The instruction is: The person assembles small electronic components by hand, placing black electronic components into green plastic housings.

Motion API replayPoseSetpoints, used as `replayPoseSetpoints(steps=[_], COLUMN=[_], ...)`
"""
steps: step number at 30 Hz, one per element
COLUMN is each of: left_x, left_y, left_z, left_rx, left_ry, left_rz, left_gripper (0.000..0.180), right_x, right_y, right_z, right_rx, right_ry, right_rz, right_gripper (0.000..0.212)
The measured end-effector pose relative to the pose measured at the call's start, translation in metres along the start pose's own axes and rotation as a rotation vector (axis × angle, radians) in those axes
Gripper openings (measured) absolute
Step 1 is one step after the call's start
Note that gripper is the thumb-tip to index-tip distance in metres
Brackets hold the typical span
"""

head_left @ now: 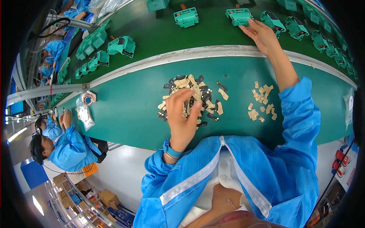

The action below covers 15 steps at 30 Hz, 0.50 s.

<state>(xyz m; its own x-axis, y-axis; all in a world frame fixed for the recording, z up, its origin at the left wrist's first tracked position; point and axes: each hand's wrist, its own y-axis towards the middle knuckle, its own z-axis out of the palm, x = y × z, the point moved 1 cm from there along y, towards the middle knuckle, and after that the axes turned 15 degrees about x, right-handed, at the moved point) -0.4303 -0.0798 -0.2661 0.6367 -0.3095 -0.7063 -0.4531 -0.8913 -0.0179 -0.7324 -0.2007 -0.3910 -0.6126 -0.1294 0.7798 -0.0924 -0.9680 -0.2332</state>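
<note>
My left hand (180, 112) is over a pile of small flat black-and-beige pieces (207, 99), thumb apart from the curved fingers. Its fingertips partly cover the pile, and I see nothing clearly held in it. Stretched far to the right, my right hand (261, 35) grips the near right edge of a green plastic housing (238, 17) on the dark green conveyor belt (152, 33). The thumb side is at the lower edge of that housing and the fingertips lie on its corner. Another green housing (272, 22) sits just right of this hand.
Loose beige scraps (262, 99) lie right of the pile on the green table (125, 102). A metal rail (182, 54) separates table and belt. Several housings line the belt. A pink tape roll (89, 98) and a clear bag (86, 116) lie left, near a seated co-worker (74, 146).
</note>
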Motion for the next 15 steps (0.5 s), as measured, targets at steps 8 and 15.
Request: replayPoseSetpoints(steps=[8, 15], left_x=[0.006, 0.008], left_y=[0.043, 0.052], left_z=[0.034, 0.04], left_rx=[0.284, 0.384], left_ry=[0.481, 0.436], left_rz=[0.25, 0.251], left_gripper=[0.02, 0.016], right_x=[-0.005, -0.012], right_y=[-0.134, -0.187], right_z=[0.044, 0.059], right_rx=[0.183, 0.255], right_ry=[-0.572, -0.53], right_rz=[0.065, 0.065], right_gripper=[0.042, 0.022])
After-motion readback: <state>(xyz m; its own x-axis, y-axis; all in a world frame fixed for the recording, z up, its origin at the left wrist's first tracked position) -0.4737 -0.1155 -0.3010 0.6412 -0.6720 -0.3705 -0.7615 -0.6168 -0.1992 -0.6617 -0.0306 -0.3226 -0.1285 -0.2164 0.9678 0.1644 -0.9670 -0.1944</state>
